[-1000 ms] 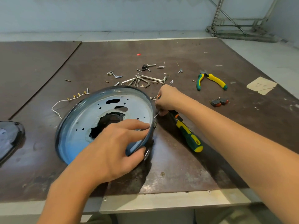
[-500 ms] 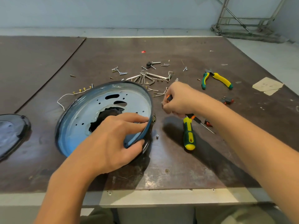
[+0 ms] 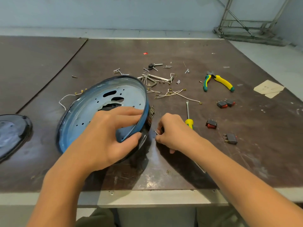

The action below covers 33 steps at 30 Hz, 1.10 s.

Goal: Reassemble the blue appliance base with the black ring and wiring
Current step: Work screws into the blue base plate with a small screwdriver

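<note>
The blue appliance base [image 3: 85,115] stands tilted on its edge on the brown table, hollow side toward me, with holes and a dark central opening. My left hand [image 3: 108,136] grips its right rim, fingers inside and thumb on the black outer ring [image 3: 144,140]. My right hand [image 3: 173,131] is low beside that rim and pinches a small metal screw [image 3: 155,132] near the table top. White wires with brass terminals [image 3: 173,94] lie behind it; another white wire [image 3: 65,99] trails left of the base.
A yellow-green screwdriver [image 3: 188,118] lies right of my right hand. Pliers [image 3: 218,81], red-black rocker switches [image 3: 225,103], hex keys and loose screws [image 3: 155,77] are scattered at the back. A dark blue cover [image 3: 11,133] sits at the left edge. The table's front edge is close.
My right hand dropped from beside the upper rim down toward the table next to the lower rim and let go of the screwdriver, which now lies flat. The left hand kept its grip.
</note>
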Each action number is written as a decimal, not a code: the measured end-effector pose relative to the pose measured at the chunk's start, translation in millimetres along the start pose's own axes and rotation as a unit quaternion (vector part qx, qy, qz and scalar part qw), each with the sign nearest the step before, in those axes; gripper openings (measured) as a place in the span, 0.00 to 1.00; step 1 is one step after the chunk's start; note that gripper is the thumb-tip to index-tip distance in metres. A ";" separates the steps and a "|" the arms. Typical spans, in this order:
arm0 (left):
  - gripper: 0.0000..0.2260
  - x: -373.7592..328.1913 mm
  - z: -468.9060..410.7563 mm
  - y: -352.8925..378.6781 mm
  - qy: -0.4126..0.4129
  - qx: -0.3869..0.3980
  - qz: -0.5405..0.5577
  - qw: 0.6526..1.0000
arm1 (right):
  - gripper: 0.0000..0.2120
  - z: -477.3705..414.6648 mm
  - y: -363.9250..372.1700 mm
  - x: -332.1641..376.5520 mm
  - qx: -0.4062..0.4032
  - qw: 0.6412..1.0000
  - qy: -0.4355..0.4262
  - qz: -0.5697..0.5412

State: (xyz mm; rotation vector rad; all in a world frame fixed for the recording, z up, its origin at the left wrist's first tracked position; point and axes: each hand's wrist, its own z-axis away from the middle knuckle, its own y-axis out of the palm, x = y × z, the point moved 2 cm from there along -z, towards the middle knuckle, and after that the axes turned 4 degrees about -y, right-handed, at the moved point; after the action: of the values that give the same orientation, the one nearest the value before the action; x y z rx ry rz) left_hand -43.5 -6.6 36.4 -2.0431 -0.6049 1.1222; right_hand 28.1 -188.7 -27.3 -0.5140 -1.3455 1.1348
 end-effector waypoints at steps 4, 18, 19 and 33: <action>0.14 -1.2 0.1 -5.0 0.011 -0.044 0.020 0.999 | 0.06 6.8 -14.1 -5.4 -0.066 0.970 -0.050 -0.229; 0.18 -3.3 2.9 -7.2 0.005 -0.194 0.245 0.950 | 0.10 39.4 -38.2 25.6 -0.031 0.742 -0.159 -0.651; 0.19 -3.9 3.1 -6.7 0.000 -0.199 0.257 0.946 | 0.10 40.1 -39.1 26.2 -0.034 0.738 -0.160 -0.655; 0.09 -1.6 0.6 1.4 -0.018 -0.217 0.345 0.913 | 0.10 45.8 -41.1 35.9 -0.064 0.666 -0.145 -0.729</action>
State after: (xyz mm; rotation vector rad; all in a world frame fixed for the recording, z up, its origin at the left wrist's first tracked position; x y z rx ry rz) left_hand -44.7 -8.3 35.9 -2.7447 -0.1312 1.5197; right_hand -6.2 -188.9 35.2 0.6969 -1.5125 -0.2739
